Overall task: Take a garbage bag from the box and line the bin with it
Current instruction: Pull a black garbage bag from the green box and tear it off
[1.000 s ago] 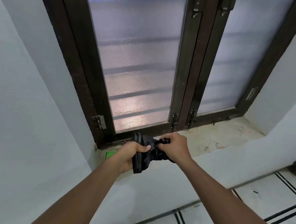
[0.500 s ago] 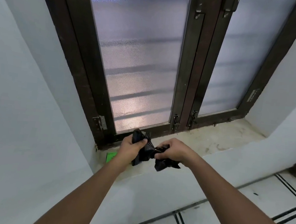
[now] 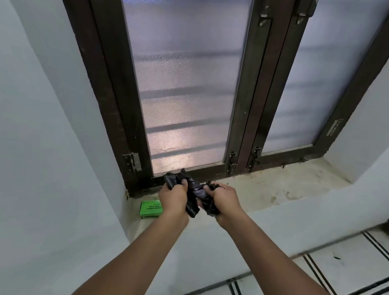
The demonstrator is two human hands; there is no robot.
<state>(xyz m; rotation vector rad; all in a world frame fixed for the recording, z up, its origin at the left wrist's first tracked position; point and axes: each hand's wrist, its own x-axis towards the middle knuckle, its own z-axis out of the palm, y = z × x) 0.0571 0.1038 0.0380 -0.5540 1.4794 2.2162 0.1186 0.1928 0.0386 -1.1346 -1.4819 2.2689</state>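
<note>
Both hands clamp a crumpled black plastic garbage bag (image 3: 193,195): left grip (image 3: 173,199) fisted round its left end, right grip (image 3: 222,201) fisted round the right end, loose folds hanging between and below them. Bag is held in the air just over the near edge of the concrete window sill (image 3: 267,190). Small green cardboard box (image 3: 150,209) lies flat on the sill, just left of the left wrist. Frosted-glass window with dark frame (image 3: 185,87) behind.

Crumpled black garbage bag (image 3: 193,195) held above sill; green box (image 3: 150,209) lies flat
</note>
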